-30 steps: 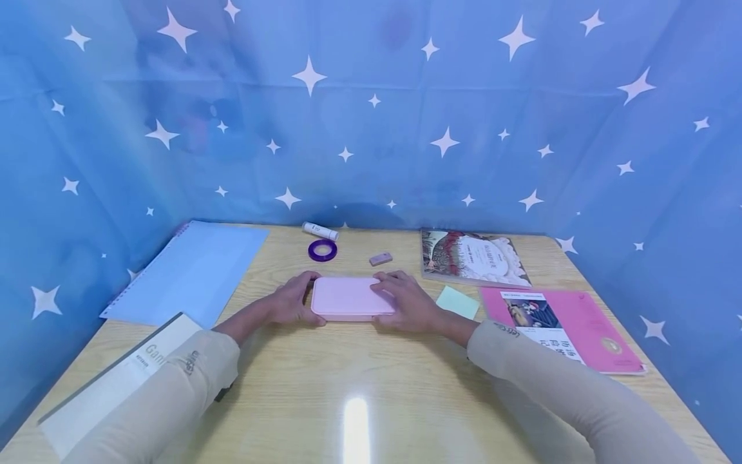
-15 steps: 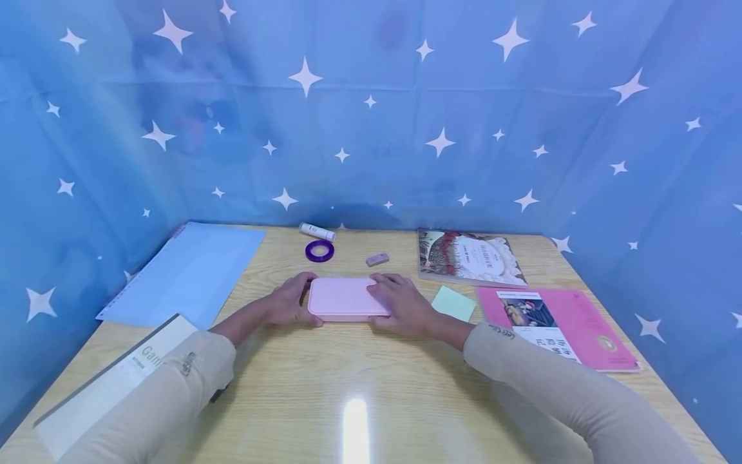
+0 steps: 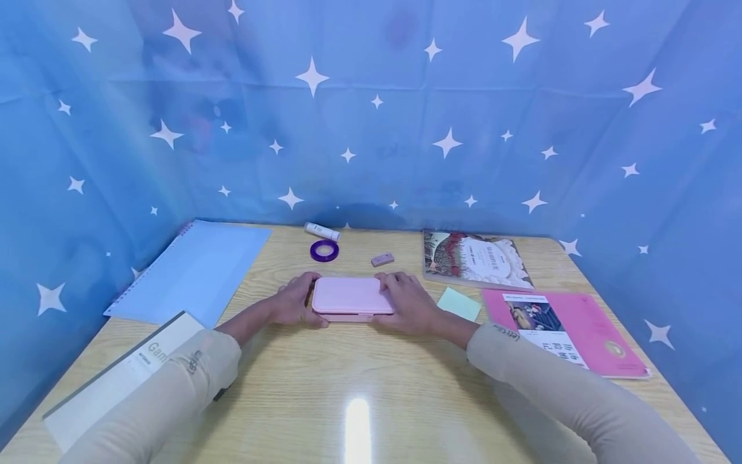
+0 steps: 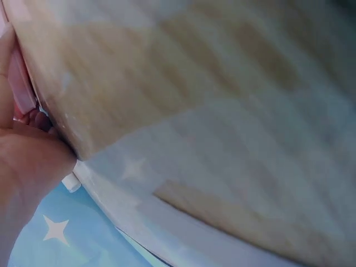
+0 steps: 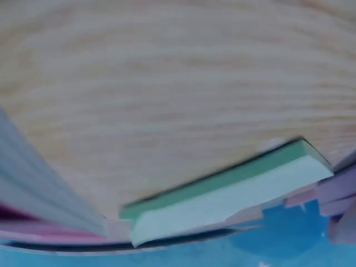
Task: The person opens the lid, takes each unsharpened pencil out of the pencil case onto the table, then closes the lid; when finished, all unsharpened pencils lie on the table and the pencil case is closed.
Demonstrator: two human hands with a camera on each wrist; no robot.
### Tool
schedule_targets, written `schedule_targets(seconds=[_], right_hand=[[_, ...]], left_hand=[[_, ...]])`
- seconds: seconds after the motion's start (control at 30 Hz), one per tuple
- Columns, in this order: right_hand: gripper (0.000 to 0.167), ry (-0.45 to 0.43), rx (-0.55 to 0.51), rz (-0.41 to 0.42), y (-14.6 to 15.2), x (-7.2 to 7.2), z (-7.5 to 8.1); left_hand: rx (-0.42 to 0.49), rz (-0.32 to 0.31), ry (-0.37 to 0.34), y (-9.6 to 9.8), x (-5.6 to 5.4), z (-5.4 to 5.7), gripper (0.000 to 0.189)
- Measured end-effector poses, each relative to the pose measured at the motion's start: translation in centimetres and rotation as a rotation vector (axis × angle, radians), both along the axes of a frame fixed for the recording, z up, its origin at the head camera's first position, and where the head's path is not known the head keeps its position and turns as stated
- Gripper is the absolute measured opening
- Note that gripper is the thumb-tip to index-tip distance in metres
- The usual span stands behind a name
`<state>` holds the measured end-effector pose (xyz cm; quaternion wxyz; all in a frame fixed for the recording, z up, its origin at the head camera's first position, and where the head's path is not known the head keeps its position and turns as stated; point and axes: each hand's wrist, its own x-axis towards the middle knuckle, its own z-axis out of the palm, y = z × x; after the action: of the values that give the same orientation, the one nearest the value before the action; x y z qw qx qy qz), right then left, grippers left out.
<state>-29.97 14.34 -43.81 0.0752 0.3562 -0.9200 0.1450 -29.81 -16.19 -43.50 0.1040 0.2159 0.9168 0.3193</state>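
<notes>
A pink pencil case (image 3: 352, 295), flat with rounded corners, lies in the middle of the wooden table. My left hand (image 3: 297, 301) grips its left end, thumb at the front corner. On the right end, my right hand (image 3: 408, 303) holds it with fingers over the top and the thumb low along the front. A thin dark gap runs under the lid's front edge near the right thumb. In the left wrist view, the left hand (image 4: 28, 156) curls against the case's pink side (image 4: 21, 83). The right wrist view mostly misses the case.
Behind the case lie an eraser (image 3: 382, 259), a purple tape roll (image 3: 324, 251) and a white tube (image 3: 322, 231). A green sticky-note pad (image 3: 459, 303), a picture book (image 3: 478, 259) and a pink folder (image 3: 565, 332) lie right. Left are a blue notebook (image 3: 191, 270) and a white book (image 3: 130, 374).
The right fingers have drawn back from the case's top toward its right end. A dark gap now shows under the lid's front edge. The head view has shifted slightly.
</notes>
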Motion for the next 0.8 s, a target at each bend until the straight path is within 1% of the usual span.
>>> schedule_targets(seconds=[0.07,0.13,0.23,0.3,0.33,0.4,0.47,0.57,0.7,0.8], right_hand=[[0.065,-0.059,0.000,0.024,0.2,-0.2,0.5],[0.060,-0.118,0.024,0.049,0.5,-0.4,1.1],[0.061,-0.193,0.012,0.113,0.9,-0.7,2.2],[0.061,-0.224,-0.013,0.160,1.2,-1.0,2.9],[0.059,-0.243,-0.041,0.183,1.4,-1.1,3.1],[0.053,-0.281,-0.109,0.223,1.6,-1.3,3.6],[0.045,-0.302,-0.166,0.243,1.8,-1.6,3.7],[0.036,-0.349,-0.271,0.238,2.0,-1.8,4.1],[0.030,-0.390,-0.389,0.185,2.2,-2.0,4.6],[0.024,-0.354,-0.450,0.149,2.4,-2.3,4.9]], left_hand=[[-0.011,0.001,0.008,0.1,0.0,0.0,0.105],[-0.019,0.000,0.009,0.1,-0.1,0.0,0.105],[-0.024,0.002,-0.004,0.0,-0.1,0.0,0.107],[-0.017,0.006,-0.022,0.0,-0.1,0.0,0.107],[-0.013,0.008,-0.031,0.0,-0.1,0.0,0.108],[0.001,0.008,-0.039,0.0,-0.1,0.1,0.107],[0.009,0.012,-0.042,0.0,-0.2,0.1,0.107],[0.011,0.024,-0.043,0.1,-0.2,0.1,0.108],[0.009,0.051,-0.041,0.1,-0.1,0.0,0.112],[0.018,0.068,-0.041,0.2,0.0,-0.1,0.111]])
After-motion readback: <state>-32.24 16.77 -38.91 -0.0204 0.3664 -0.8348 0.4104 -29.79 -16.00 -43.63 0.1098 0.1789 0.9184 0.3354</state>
